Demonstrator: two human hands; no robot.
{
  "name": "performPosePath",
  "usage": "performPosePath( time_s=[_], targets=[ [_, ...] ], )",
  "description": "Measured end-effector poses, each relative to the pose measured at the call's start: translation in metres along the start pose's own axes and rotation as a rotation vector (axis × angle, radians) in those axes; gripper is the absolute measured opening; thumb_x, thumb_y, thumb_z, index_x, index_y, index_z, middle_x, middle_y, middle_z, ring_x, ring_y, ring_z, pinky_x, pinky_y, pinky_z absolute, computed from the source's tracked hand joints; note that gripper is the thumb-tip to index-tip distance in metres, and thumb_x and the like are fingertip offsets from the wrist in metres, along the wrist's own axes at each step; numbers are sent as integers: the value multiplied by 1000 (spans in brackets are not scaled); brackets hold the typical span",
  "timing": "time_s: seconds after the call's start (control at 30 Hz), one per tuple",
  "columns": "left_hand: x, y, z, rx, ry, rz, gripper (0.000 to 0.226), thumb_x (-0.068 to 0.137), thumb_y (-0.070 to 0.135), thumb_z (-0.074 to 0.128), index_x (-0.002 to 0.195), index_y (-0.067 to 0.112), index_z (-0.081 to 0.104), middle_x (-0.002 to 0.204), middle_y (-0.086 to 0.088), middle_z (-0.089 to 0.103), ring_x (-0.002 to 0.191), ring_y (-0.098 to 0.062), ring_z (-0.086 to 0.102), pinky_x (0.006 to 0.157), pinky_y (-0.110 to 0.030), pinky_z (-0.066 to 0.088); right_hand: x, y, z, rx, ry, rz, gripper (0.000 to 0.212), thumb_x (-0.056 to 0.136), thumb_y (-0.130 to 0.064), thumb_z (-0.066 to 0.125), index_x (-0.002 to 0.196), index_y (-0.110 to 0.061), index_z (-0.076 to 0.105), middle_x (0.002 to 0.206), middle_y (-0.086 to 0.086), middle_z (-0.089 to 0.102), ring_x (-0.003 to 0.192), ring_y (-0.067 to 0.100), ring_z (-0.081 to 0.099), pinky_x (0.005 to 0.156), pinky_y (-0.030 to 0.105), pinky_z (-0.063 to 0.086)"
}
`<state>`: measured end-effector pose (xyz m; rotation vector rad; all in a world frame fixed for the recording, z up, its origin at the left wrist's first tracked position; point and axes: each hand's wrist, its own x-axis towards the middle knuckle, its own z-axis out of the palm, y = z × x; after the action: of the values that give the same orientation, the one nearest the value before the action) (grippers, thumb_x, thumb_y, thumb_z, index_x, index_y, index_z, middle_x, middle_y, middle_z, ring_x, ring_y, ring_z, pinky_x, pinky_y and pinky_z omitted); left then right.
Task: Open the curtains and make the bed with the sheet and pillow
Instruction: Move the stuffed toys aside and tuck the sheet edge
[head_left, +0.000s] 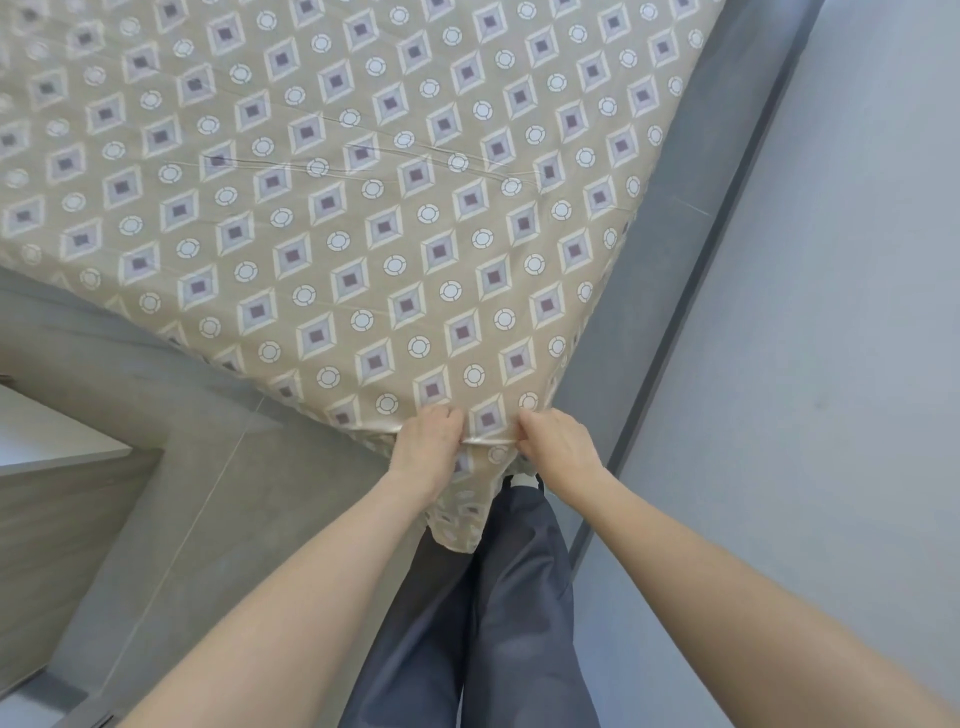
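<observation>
Fingers (451, 415) of my left hand (423, 447) and right hand (556, 434) curl onto the patterned sheet (363, 208), pinching a fold at the bed's near corner; its tip hangs over my dark trousers (498, 597).

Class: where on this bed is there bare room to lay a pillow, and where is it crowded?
The sheet is bare across its top, between the floor on the left and the grey strip on the right. Crowded at the near corner, where left hand and right hand pinch it.

Grey floor (218, 519), wooden cabinet (52, 525)
</observation>
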<state>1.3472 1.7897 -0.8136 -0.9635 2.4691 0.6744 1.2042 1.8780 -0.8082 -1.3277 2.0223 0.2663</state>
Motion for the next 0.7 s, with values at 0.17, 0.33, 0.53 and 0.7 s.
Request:
performPosePath(
  time_s=[0.17, 0.33, 0.53, 0.7],
  targets=[
    [-6, -9, 2, -99, 79, 37, 12, 86, 10, 57, 96, 15, 52, 99, -1, 56, 98, -24, 51, 76, -32, 41, -8, -3, 27, 247, -199, 230, 37, 72, -47, 72, 92, -18, 59, 91, -3, 65, 87, 20, 61, 66, 30, 42],
    [-10, -16, -2, -135, 248, 11, 13, 87, 10, 55, 98, 16, 59, 101, 0, 55, 100, -22, 47, 81, -31, 38, -3, -23, 46, 478, -227, 376, 43, 67, -49, 77, 87, -18, 55, 94, 0, 67, 92, 22, 63, 75, 32, 49],
    [-14, -18, -1, -84, 309, 92, 31, 78, -4, 61, 100, 17, 63, 108, -1, 56, 104, -25, 51, 80, -37, 47, -4, -27, 55, 528, -143, 460, 17, 77, -27, 69, 83, -14, 61, 91, 4, 68, 87, 26, 66, 64, 29, 45],
    [-14, -14, 3, -24, 303, 94, 42, 74, -8, 63, 104, 21, 63, 117, -1, 53, 110, -24, 47, 79, -34, 41, -10, -25, 54, 523, -229, 465, 11, 71, -18, 70, 76, -11, 62, 77, 3, 65, 72, 21, 63, 56, 27, 48]
  ],
)
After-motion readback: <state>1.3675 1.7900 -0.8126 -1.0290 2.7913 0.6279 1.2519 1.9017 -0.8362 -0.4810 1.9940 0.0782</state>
